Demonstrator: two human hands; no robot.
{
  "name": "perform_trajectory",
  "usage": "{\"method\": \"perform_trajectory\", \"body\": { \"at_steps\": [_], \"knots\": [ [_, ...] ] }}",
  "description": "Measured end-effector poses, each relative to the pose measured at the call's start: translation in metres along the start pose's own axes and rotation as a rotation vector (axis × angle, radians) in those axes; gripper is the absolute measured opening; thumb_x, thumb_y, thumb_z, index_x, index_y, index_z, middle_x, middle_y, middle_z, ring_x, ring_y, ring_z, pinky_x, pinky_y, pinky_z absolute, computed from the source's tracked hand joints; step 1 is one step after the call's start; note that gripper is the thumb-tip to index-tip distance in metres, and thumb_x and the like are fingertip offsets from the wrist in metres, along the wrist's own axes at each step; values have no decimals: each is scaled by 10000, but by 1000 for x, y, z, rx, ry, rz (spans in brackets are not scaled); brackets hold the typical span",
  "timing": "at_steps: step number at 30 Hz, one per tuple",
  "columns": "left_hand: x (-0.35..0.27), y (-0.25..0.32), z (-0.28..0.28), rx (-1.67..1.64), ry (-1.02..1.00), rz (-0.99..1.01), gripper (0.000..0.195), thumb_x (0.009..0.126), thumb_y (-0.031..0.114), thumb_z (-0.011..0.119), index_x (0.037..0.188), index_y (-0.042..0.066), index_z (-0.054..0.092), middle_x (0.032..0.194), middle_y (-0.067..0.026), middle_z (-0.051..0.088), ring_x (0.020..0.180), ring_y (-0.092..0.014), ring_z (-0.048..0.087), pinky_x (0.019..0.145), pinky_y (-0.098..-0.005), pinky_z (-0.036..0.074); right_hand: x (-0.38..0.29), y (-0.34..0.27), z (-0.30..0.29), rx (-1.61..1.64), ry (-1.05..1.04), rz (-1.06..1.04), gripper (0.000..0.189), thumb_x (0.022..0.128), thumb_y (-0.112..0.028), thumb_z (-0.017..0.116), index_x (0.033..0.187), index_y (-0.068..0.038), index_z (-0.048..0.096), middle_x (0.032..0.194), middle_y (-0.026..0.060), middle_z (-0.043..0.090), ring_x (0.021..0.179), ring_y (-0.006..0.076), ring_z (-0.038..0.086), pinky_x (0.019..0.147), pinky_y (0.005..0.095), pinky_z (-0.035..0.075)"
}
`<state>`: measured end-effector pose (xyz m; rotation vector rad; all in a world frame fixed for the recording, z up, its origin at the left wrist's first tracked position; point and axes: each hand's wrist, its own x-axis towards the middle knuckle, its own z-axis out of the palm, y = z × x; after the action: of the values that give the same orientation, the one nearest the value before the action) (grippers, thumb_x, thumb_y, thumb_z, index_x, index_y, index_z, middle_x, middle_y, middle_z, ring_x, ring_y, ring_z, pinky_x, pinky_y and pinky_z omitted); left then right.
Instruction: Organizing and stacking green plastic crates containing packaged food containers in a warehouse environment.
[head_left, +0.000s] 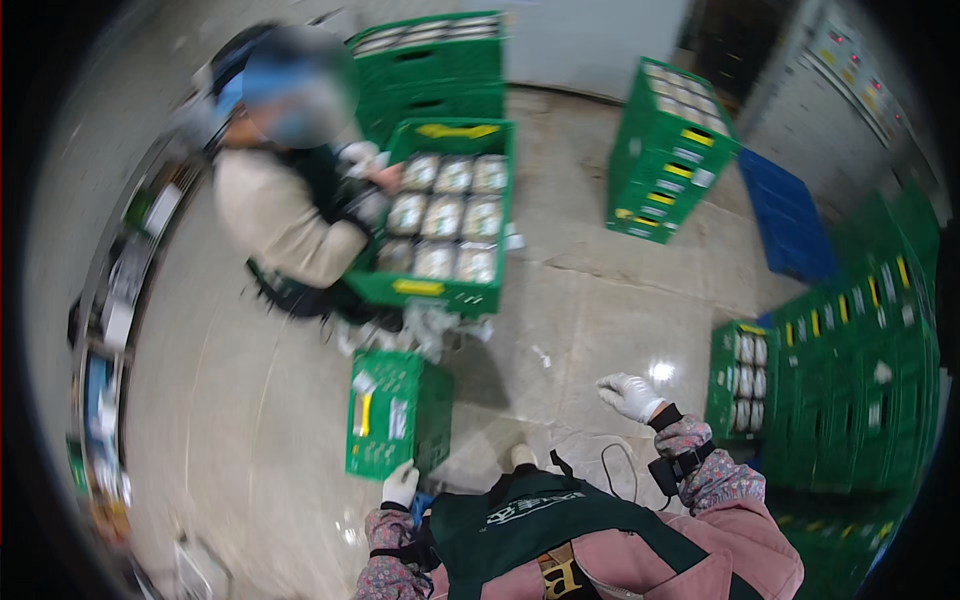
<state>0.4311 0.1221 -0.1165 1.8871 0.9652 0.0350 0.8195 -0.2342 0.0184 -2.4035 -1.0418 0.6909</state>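
Observation:
My left hand (400, 484), in a white glove, is at the near corner of a green plastic crate (429, 409) and its fingers appear to grip the edge. That crate stands tipped on its side on the floor, and its end panel bears a yellow handle (365, 415) and a label (397, 418). Out over the floor to the right is my white-gloved right hand (631, 397), holding nothing, fingers loosely bent. Beyond the tipped crate, a green crate (442, 294) holds several clear-lidded food packs (442, 216).
A co-worker (274, 202) leans over the filled crate, hands at its left side. Stacked green crates (664, 180) stand at the far right. More crates (847, 382) rise close on my right, near a blue panel (787, 214). Shelving (112, 360) lines the left.

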Motion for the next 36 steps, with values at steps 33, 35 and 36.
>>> {"method": "perform_trajectory", "body": {
  "at_steps": [33,35,36],
  "knots": [
    [501,681,391,-277,-1114,282,439,937,200,524,1338,52,425,1193,-36,571,1074,-116,536,889,-239,428,137,348,-278,183,361,523,357,864,-336,562,1093,-72,634,1044,174,635,990,320,597,861,376,464],
    [533,720,447,-321,-1142,234,541,913,288,563,1379,90,374,1304,-28,494,1142,-140,497,923,-290,413,141,398,-280,258,355,528,369,856,-324,580,1097,-50,630,1073,181,627,994,306,606,853,370,471],
    [544,742,475,-341,-1132,235,570,904,296,576,1389,94,355,1318,-29,482,1164,-148,480,936,-309,406,144,419,-288,346,360,588,400,852,-323,586,1110,-18,616,1074,175,634,997,287,611,860,360,468]
  ]
}}
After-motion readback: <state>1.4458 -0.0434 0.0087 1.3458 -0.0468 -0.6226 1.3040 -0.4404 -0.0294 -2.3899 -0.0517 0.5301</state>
